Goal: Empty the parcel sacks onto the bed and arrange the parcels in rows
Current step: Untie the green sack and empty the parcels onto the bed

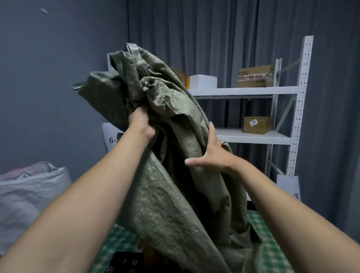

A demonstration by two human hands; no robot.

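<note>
The left hand (142,122) clamps its fingers on bunched fabric of the green sack (173,197), held up over the checked bed (273,252); the right hand (213,156) presses it, fingers spread apart.

The green sack (173,197) buries the fingers of the left hand (140,122), covers the left end of the shelf (248,90), and runs off-frame below.

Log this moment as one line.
phase: emptying | left hand: grips green sack, raised | right hand: spread on sack | below: checked bed | aside: white sack
</note>
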